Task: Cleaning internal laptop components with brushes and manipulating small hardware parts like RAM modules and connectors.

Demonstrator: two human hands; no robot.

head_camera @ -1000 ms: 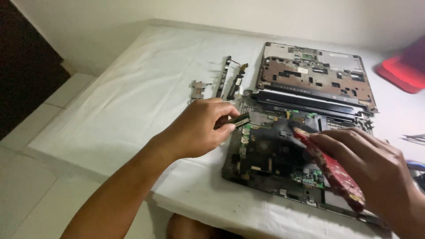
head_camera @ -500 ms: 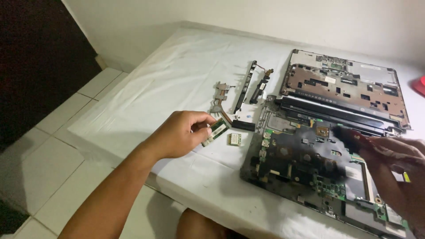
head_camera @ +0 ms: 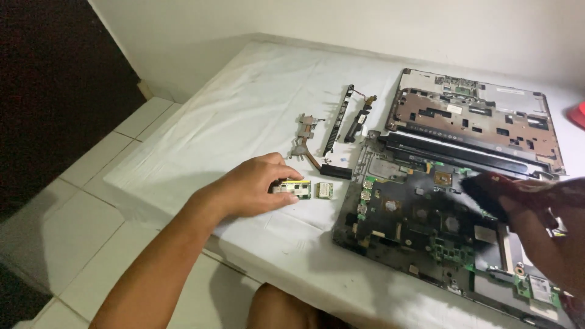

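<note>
My left hand (head_camera: 253, 186) rests on the white cloth, fingers pinching a small green circuit card (head_camera: 292, 188) flat on the surface. A second small square card (head_camera: 324, 190) lies just right of it. An opened laptop base with its exposed motherboard (head_camera: 420, 219) sits to the right. My right hand (head_camera: 548, 231) hovers over the board's right side, gripping a dark red-patterned tool (head_camera: 487, 189) with a black tip. Its far end is hidden by my hand.
A copper heat pipe with heatsink (head_camera: 308, 143), a black strip (head_camera: 338, 119) and a speaker bar (head_camera: 359, 119) lie behind my left hand. A removed laptop cover (head_camera: 475, 119) lies at the back right. The table's near edge (head_camera: 183, 207) drops to tiled floor.
My left hand carried a small card from the laptop leftward and set it down on the cloth beside the other card. The view shifted left; my right hand stayed over the board.
</note>
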